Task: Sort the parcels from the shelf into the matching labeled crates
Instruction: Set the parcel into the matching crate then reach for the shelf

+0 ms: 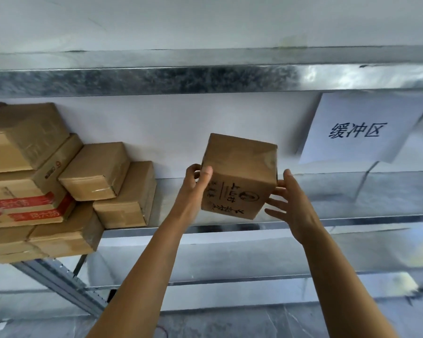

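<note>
Head view: a brown cardboard parcel [239, 172] held between two hands at a metal shelf [352, 191].

The parcel sits tilted between the hands, above the shelf's board and to the right of a stack of boxes [34, 181]. The left hand [197, 181] grips its left edge, thumb [206, 175] on the near face and the other fingers curled round the back. The right hand [293, 203] has its fingers [276, 200] spread and nearly straight, their tips touching the lower right edge. Black handwritten characters and a round mark on the near face stand upside down; I cannot read them surely. A white paper sign [359, 128] at the right reads 缓冲区. Red tape [27, 206] with pale characters wraps one stacked box. Both forearms reach up, bare and extended.
</note>
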A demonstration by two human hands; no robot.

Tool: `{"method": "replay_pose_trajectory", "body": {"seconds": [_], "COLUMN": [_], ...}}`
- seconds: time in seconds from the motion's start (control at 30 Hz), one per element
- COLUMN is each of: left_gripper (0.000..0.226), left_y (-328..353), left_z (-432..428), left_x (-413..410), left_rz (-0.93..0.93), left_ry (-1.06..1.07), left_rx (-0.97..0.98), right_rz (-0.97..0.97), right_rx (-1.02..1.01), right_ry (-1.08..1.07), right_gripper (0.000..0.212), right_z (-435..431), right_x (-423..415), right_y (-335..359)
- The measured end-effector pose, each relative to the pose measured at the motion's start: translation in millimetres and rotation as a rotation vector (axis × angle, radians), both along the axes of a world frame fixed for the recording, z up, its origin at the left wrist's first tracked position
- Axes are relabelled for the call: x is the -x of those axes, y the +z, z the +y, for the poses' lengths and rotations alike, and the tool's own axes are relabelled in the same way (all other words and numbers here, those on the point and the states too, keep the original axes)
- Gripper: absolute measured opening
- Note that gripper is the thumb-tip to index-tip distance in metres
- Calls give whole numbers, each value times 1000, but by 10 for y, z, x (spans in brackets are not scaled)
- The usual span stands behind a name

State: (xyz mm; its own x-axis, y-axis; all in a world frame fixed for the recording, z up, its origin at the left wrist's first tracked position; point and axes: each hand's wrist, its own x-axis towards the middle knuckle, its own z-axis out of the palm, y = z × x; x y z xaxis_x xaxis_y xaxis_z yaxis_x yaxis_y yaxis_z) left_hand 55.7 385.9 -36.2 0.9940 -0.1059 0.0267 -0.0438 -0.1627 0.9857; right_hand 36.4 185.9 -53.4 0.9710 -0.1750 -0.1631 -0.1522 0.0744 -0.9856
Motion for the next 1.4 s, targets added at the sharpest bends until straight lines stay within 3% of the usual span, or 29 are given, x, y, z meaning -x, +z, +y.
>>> {"method": "replay_pose_trajectory", "body": {"seconds": [0.1, 0.2, 0.3, 0.37, 0.53, 0.73, 0.9, 1.4], "left_gripper": [34, 48, 26, 26, 32, 42, 38, 65], "left_y": [49, 85, 101, 111, 48, -90, -157, -79], "left_z": [-148, -373, -620, -821, -1455, -2295, -3083, -5020], "left_x": [26, 90, 182, 285, 660, 1235, 1830, 3051], "left_rz": [8, -19, -18, 21, -14, -41, -81, -138], "left_ry": [8, -54, -139, -172, -286, -386, -481, -1043], "left_rx": [78, 40, 52, 90, 102, 103, 118, 105], "right_rz": [-45, -118, -201, -259, -261, -259, -258, -361], "right_rx": [-42, -22, -29, -44, -45, -42, 2, 68], "right_ry": [-42, -61, -57, -64, -135, -232, -307, -753], "right_gripper": [49, 37, 28, 25, 62, 26, 56, 64], "right_z": [-153, -384, -662, -881, -1475, -2187, -2797, -3926], "right_x": [143, 332, 565, 755, 1286, 2066, 2873, 4798], "right_y": [19, 20, 51, 71, 15, -75, -91, -78]}}
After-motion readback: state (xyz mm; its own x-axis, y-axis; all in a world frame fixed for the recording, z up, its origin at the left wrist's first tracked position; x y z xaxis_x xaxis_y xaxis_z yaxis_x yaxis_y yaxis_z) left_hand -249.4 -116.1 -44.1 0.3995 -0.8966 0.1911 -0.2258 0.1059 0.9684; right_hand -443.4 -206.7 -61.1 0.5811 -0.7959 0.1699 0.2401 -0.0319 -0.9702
